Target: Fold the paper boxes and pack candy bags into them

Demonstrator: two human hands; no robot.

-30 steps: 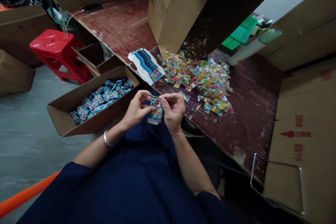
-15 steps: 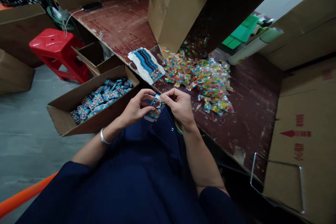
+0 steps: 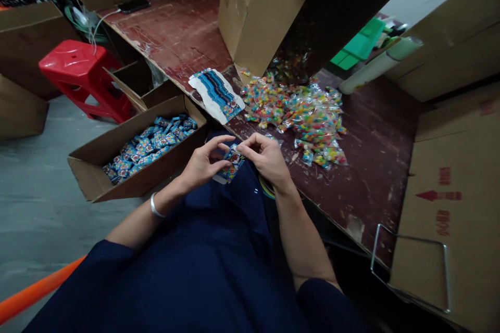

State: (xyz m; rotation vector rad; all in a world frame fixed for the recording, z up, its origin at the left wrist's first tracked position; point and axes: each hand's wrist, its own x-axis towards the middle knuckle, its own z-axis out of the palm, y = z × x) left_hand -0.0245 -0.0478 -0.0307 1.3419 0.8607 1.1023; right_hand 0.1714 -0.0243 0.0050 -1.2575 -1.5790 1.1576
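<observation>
Over my lap, a small printed blue candy box (image 3: 233,161) is held between both hands. My left hand (image 3: 207,163) grips its left side between thumb and fingers. With thumb and forefinger, my right hand (image 3: 267,160) pinches its upper end. A pale flap shows at the box's lower end. On the table edge beyond lies a fanned stack of flat printed cartons (image 3: 216,94). Clear bags of colourful candy (image 3: 312,114) are heaped to the right of it. At my left, a long cardboard box (image 3: 91,171) holds many filled blue candy boxes (image 3: 146,148).
A large tipped carton (image 3: 250,26) stands open behind the candy heap on the dark red table (image 3: 375,177). A red stool (image 3: 84,70) is at the left. To the right are a carton with a red arrow (image 3: 449,166), a metal wire handle (image 3: 414,239) and a green bin (image 3: 361,44).
My right fingers have shifted slightly on the box's upper end, and the white flap there shows less now. My left hand keeps its grip. The view has moved a little.
</observation>
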